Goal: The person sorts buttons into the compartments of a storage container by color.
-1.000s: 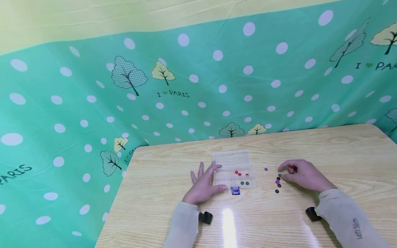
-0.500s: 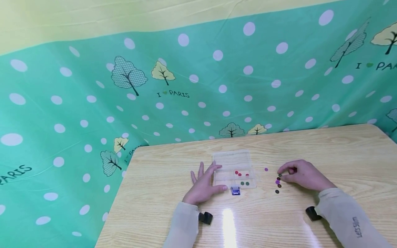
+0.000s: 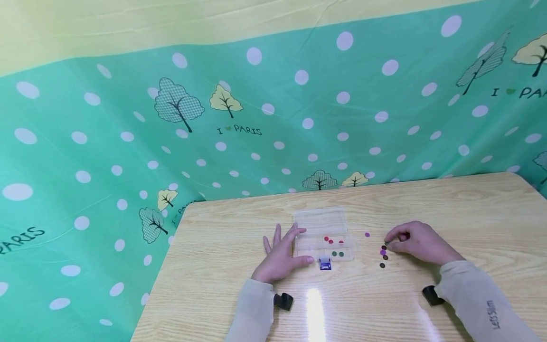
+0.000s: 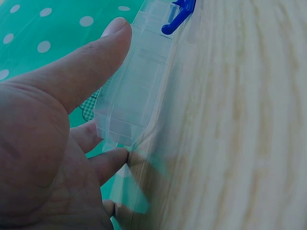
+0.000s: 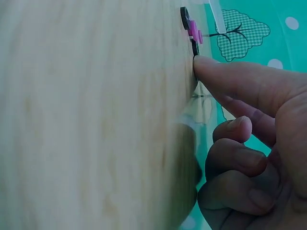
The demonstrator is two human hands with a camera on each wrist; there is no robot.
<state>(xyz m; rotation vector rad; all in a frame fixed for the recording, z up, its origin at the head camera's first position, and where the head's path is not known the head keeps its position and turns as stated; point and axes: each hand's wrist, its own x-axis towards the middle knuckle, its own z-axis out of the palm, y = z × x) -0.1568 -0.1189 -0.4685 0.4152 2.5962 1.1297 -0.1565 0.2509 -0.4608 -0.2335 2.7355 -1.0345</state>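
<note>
The left hand (image 3: 279, 259) spreads its fingers around the clear box (image 3: 320, 221), maybe to steady it. The right hand (image 3: 416, 243) pinches a tiny dark disc (image 3: 386, 243); more discs (image 3: 382, 252) lie beside its thumb.

A green cloth (image 3: 282, 95) hangs behind the table (image 3: 222, 247) and along its left side, scattered with pale round dots (image 3: 254, 56) and topped by a plain yellowish band (image 3: 171, 28). Checked trees (image 3: 176, 100) and yellow trees (image 3: 225, 99) are printed on it, with the dark lettering "I PARIS" (image 3: 240, 129) around a small heart. The table has light wood grain, rounded far corners and a bright streak of reflected light (image 3: 315, 313) near the front.
</note>
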